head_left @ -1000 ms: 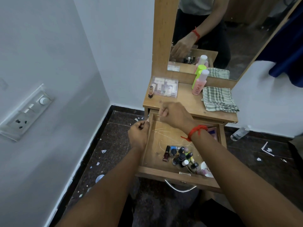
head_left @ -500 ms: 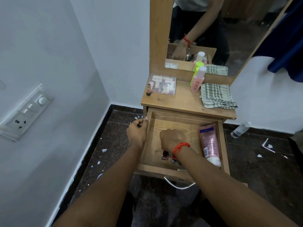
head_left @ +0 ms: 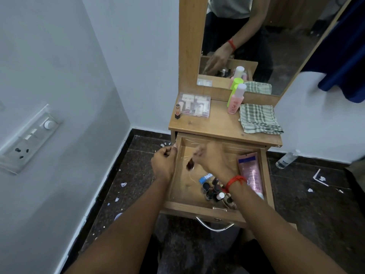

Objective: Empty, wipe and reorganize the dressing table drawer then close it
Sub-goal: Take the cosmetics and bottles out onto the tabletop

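The wooden drawer [head_left: 173, 186] of the dressing table stands pulled out. My left hand [head_left: 164, 163] grips its left wall near the back corner. My right hand [head_left: 211, 157], blurred, is raised over the drawer and pinches a dark red nail polish bottle [head_left: 190, 165] by its cap. Several small nail polish bottles [head_left: 214, 191] cluster at the drawer's front right, partly hidden by my right wrist. A pink tube [head_left: 250, 173] lies along the right wall.
On the tabletop [head_left: 221, 127] are a clear cosmetics box [head_left: 194, 105], a small orange bottle [head_left: 177, 111], a pink bottle [head_left: 236, 98] with a green one behind, and a folded checked cloth [head_left: 258, 118]. A plastic bottle [head_left: 285, 160] lies on the littered dark floor.
My right hand went down into the bottle cluster, then rose toward the drawer's back with the dark red bottle. My left hand stayed on the drawer's left wall.
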